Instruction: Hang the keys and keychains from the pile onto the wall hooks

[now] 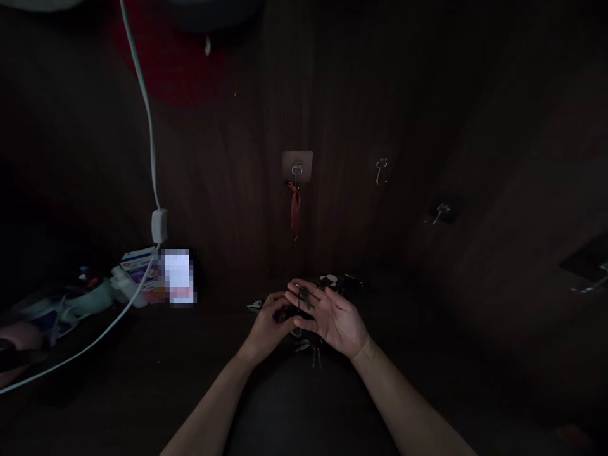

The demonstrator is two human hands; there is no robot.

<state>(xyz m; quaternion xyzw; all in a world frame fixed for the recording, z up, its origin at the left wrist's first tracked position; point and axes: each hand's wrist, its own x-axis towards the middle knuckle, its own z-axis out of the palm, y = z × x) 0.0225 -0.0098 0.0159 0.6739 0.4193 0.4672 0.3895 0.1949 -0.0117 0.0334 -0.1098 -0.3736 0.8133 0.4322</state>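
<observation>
My left hand point(268, 329) is closed, its fingers and thumb curled around a small dark item with a reddish tint that I cannot make out. Palm up, my right hand point(341, 322) carries a small bunch of keys point(304, 296) across its stretched fingers. The two hands nearly meet. A silver key point(255, 305) lies left of my left hand. Below the hands, more keys point(308, 347) show on the dark surface. Behind my right hand are dark items with a white round piece point(329, 279), partly hidden by the fingers.
On the dark wall, a metal hook point(297, 170) holds a reddish strap point(295, 212); more hooks point(381, 171) follow to the right. A white cable point(151, 139) with an inline switch point(159, 225) hangs at left, before boxes point(139, 258) and a pixelated bright patch point(178, 277).
</observation>
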